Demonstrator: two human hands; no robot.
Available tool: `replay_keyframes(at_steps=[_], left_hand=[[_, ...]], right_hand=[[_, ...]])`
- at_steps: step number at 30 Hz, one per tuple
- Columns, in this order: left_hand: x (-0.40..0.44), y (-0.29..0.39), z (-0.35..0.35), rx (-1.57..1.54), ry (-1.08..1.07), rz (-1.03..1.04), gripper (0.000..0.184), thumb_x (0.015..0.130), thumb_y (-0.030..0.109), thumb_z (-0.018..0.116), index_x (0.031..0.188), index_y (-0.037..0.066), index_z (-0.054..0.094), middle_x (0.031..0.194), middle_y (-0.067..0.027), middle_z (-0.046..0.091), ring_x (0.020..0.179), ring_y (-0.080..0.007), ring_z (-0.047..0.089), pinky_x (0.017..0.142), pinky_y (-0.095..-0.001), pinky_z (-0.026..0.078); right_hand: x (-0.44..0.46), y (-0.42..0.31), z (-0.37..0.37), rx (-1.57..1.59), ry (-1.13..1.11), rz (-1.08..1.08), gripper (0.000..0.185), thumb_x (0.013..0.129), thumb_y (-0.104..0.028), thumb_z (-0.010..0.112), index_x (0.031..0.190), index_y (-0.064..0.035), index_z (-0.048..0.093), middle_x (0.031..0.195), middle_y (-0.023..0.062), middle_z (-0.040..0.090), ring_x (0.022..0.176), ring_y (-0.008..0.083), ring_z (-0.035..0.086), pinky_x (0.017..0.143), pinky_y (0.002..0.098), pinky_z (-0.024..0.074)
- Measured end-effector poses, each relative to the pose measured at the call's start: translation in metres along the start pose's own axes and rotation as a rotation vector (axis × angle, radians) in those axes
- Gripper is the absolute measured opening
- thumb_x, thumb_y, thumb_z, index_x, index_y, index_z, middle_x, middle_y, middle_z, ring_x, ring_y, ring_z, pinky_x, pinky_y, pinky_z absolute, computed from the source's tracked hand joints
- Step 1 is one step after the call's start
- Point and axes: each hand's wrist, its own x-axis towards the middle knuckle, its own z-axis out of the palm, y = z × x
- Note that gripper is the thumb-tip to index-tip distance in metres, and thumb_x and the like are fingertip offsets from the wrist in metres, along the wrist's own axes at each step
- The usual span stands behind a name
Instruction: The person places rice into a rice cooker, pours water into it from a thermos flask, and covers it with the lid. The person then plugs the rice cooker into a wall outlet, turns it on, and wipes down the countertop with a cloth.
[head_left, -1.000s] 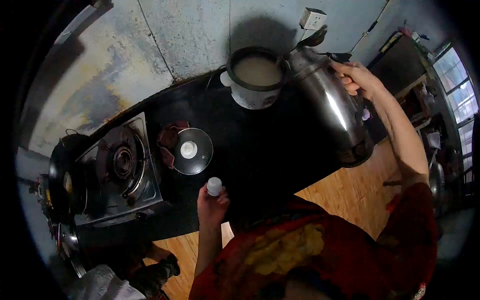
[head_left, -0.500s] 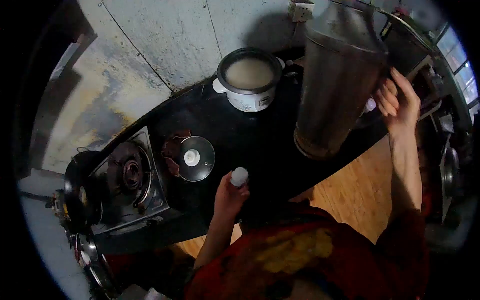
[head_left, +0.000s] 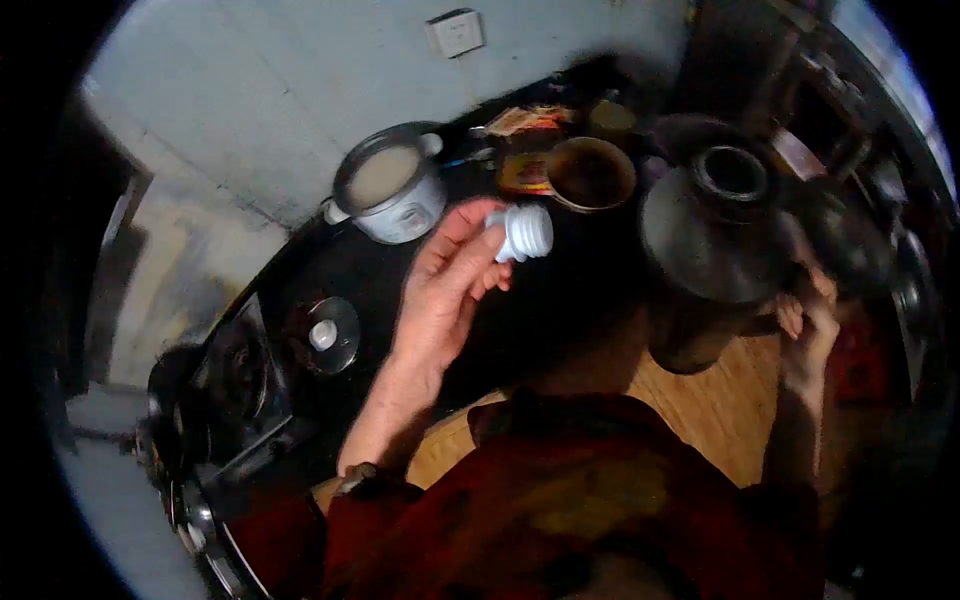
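My left hand (head_left: 440, 280) pinches a white threaded stopper (head_left: 527, 233) between thumb and fingers, raised over the dark counter. At the right, my right hand (head_left: 808, 315) has its fingers curled at the handle side of a large dark metal thermos flask (head_left: 700, 235). The flask's round mouth faces up toward me and is uncovered. It is held near the counter's front edge, above the wooden floor. Part of the handle is hidden in shadow. Left of the stopper stands a white rice cooker (head_left: 405, 215) with cloudy, whitish contents and no lid on it.
A glass lid with a white knob (head_left: 323, 335) lies on the counter (head_left: 510, 330) beside a gas stove (head_left: 240, 390). Toward the back are a brown-filled bowl (head_left: 590, 178) and colourful packets (head_left: 525, 172). A wall socket (head_left: 457, 33) is above.
The flask has come down and away from the rice cooker, from its raised place over the counter. My left hand has lifted the stopper up and to the right. The view has shifted.
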Motion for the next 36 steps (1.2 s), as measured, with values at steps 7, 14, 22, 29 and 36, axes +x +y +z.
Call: replay_keyframes(at_steps=[7, 14, 22, 29, 36], left_hand=[[0.033, -0.012, 0.187, 0.375, -0.506, 0.327, 0.026, 0.082, 0.004, 0.059, 0.108, 0.004, 0.057, 0.09, -0.0002, 0.061, 0.078, -0.0051, 0.054, 0.065, -0.0186, 0.043], [0.059, -0.081, 0.277, 0.876, -0.529, 0.964, 0.026, 0.067, 0.018, 0.069, 0.089, 0.006, 0.062, 0.087, -0.0139, 0.06, 0.079, -0.0323, 0.059, 0.069, -0.0382, 0.048], [0.077, -0.136, 0.28, 0.766, -0.559, 0.901, 0.033, 0.068, 0.019, 0.07, 0.1, 0.01, 0.065, 0.095, -0.0114, 0.061, 0.084, -0.0294, 0.057, 0.072, -0.037, 0.047], [0.1, -0.161, 0.317, 0.996, -0.577, 0.9, 0.086, 0.055, 0.042, 0.077, 0.126, 0.009, 0.043, 0.126, -0.0142, 0.042, 0.113, -0.0344, 0.041, 0.097, -0.0497, 0.028], [0.146, -0.206, 0.373, 0.589, -0.557, 0.704, 0.083, 0.065, 0.03, 0.072, 0.131, 0.002, 0.03, 0.132, -0.0166, 0.034, 0.121, -0.0335, 0.036, 0.102, -0.0419, 0.026]], right_hand=[[-0.019, 0.018, -0.144, -0.489, -0.083, -0.308, 0.015, 0.075, 0.002, 0.046, 0.061, -0.0037, 0.05, 0.054, 0.0005, 0.041, 0.048, 0.0089, 0.036, 0.047, 0.0231, 0.0259], [-0.02, 0.039, -0.291, -0.918, -0.257, -0.403, 0.012, 0.085, -0.004, 0.044, 0.088, 0.0003, 0.055, 0.059, -0.0004, 0.041, 0.047, 0.006, 0.035, 0.045, 0.0206, 0.0271], [-0.026, 0.066, -0.37, -0.368, -0.076, 0.094, 0.03, 0.086, -0.017, 0.049, 0.11, 0.0011, 0.053, 0.092, 0.0047, 0.057, 0.075, 0.0101, 0.053, 0.067, 0.0228, 0.0455], [0.015, 0.072, -0.26, -0.478, 0.361, 0.054, 0.025, 0.066, -0.013, 0.072, 0.087, -0.0007, 0.066, 0.08, 0.0043, 0.066, 0.074, 0.012, 0.061, 0.069, 0.0283, 0.0493], [0.038, 0.077, -0.281, -0.609, 0.316, 0.24, 0.024, 0.07, -0.021, 0.072, 0.077, 0.0015, 0.065, 0.069, 0.0049, 0.063, 0.064, 0.0103, 0.056, 0.059, 0.0262, 0.0444]])
